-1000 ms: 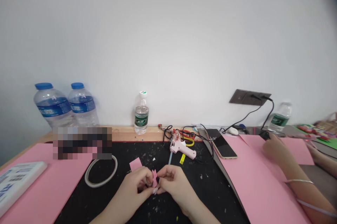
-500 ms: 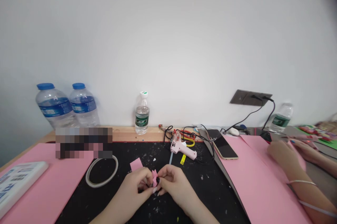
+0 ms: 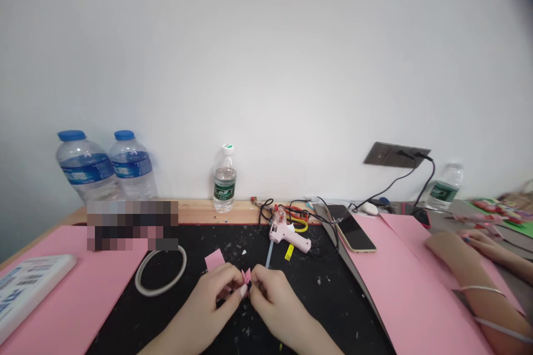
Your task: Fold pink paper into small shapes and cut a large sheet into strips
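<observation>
My left hand (image 3: 216,294) and my right hand (image 3: 272,296) meet over the black mat (image 3: 325,288) near its front. Both are closed, pinching a small folded pink paper piece (image 3: 246,276) between their fingertips. A loose pink paper scrap (image 3: 215,260) lies just behind my left hand. A pink glue gun (image 3: 287,235) rests on the mat behind my right hand, its glue stick pointing toward my fingers.
A tape ring (image 3: 161,270) lies left of my hands. Pink sheets (image 3: 70,299) flank the mat. A phone (image 3: 350,227), cables, a small bottle (image 3: 225,180) and two large bottles (image 3: 106,166) stand at the back. Another person's arm (image 3: 470,277) rests at right.
My hands have closed in tighter on the pink piece, hiding more of it. The other person's hand at right has drawn back and turned toward the far right.
</observation>
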The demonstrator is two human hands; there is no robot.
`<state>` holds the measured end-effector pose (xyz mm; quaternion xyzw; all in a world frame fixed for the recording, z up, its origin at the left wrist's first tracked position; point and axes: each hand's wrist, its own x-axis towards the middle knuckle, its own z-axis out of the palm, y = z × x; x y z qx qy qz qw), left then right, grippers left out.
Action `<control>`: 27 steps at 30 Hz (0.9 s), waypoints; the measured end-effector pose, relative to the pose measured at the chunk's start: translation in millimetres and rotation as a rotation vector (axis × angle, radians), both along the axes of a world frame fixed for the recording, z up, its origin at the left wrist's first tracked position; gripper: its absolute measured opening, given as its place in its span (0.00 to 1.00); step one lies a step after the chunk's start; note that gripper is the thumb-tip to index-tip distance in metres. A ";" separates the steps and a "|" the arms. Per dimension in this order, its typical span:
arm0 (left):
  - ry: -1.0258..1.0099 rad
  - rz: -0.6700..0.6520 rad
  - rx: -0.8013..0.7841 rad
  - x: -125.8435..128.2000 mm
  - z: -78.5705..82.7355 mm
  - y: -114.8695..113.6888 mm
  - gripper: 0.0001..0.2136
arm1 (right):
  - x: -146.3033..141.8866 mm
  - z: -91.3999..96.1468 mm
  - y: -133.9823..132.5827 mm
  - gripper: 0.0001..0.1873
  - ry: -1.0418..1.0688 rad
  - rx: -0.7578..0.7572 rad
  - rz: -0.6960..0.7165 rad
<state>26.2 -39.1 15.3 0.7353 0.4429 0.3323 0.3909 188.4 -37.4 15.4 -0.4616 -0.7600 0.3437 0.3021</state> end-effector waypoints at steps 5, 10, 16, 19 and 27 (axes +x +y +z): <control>0.067 0.004 0.049 -0.1 0.2 0.4 0.08 | -0.9 -4.0 0.1 0.09 -0.032 0.032 0.002; 0.086 -0.002 0.044 -0.5 0.9 -0.2 0.09 | -0.1 -5.6 -0.5 0.10 -0.027 0.047 0.008; 0.069 -0.027 0.008 -0.9 1.6 -0.6 0.09 | 0.4 -6.7 -0.5 0.09 0.011 0.017 0.025; 0.074 -0.015 0.029 -0.6 0.3 -0.6 0.08 | -0.1 -6.8 -0.4 0.09 0.017 0.019 0.025; 0.054 0.008 0.010 -0.4 -2.0 -0.7 0.06 | -1.1 -5.5 -2.5 0.08 0.039 0.033 0.068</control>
